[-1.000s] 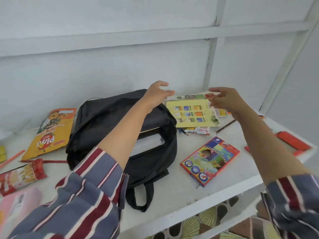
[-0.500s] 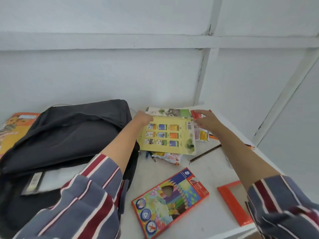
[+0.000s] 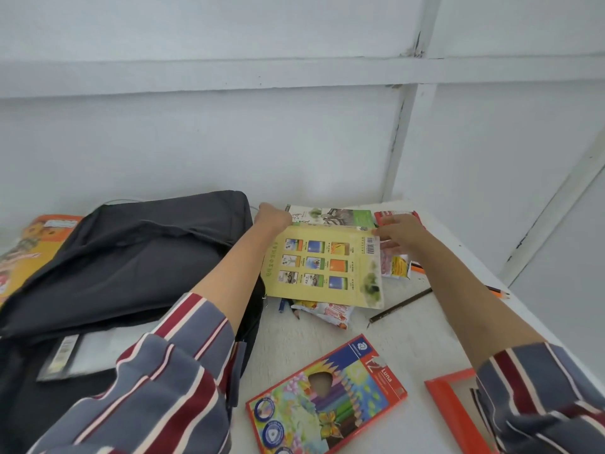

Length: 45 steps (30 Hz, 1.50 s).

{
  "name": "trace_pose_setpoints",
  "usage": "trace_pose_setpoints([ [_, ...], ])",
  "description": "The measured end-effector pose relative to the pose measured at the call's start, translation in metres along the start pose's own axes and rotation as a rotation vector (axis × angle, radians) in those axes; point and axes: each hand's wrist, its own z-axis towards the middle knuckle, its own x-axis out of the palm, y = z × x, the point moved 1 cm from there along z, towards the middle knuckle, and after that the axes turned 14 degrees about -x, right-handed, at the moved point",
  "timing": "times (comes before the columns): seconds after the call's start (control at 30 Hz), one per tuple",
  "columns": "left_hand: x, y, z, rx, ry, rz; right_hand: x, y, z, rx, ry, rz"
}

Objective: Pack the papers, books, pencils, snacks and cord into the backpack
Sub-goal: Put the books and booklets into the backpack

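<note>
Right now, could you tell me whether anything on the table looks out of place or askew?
Nothing looks spilled, but the yellow booklet sits askew on a crumpled snack packet rather than flat, and an orange pencil lies loose right at the table edge, where it might roll off.

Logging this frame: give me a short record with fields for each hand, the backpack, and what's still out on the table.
left hand: grips the far left corner of the yellow booklet
right hand: fingers on the booklet's far right corner; grip unclear
backpack: black, open, a pale flat item inside
partly under booklet: green book, snack packet
loose on table: coloured pencil box, dark pencil, orange pencil
</note>
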Motion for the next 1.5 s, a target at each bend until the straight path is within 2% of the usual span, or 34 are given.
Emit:
trace_pose_setpoints([
  [0.3,-0.005,0.004,0.001,0.031,0.077,-0.078,0.002,-0.003,-0.003,0.037,-0.061,0.143],
  [0.87,-0.01,0.004,-0.009,0.061,0.078,-0.208,-0.003,-0.005,-0.011,0.015,-0.144,0.346],
  [1.5,-0.026,-0.007,-0.038,0.147,-0.012,-0.316,-0.012,0.01,-0.027,-0.118,-0.159,0.441],
])
